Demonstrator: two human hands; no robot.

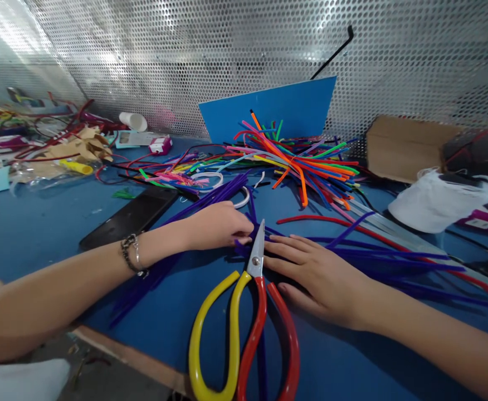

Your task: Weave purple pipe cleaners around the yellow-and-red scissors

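Observation:
My left hand (pixel 221 225) is closed, its fingertips pinching a purple pipe cleaner (pixel 243 248) low over the table. More purple pipe cleaners (pixel 223 192) run in a bundle behind and under that forearm. My right hand (pixel 317 273) lies palm down with its fingers stretched out, beside the scissors and across the ends of other purple pipe cleaners (pixel 394 256). Between both hands are scissors (pixel 255 262) with one yellow and one red handle, blades nearly together and pointing away from me. No hand is in their handles.
A heap of multicoloured pipe cleaners (pixel 298 161) lies ahead, before a tilted blue board (pixel 269 108). A black phone-like slab (pixel 131 217) is at left. White face masks (pixel 440 197) and a cardboard box (pixel 406 147) stand at right. Perforated metal (pixel 177 55) walls the back.

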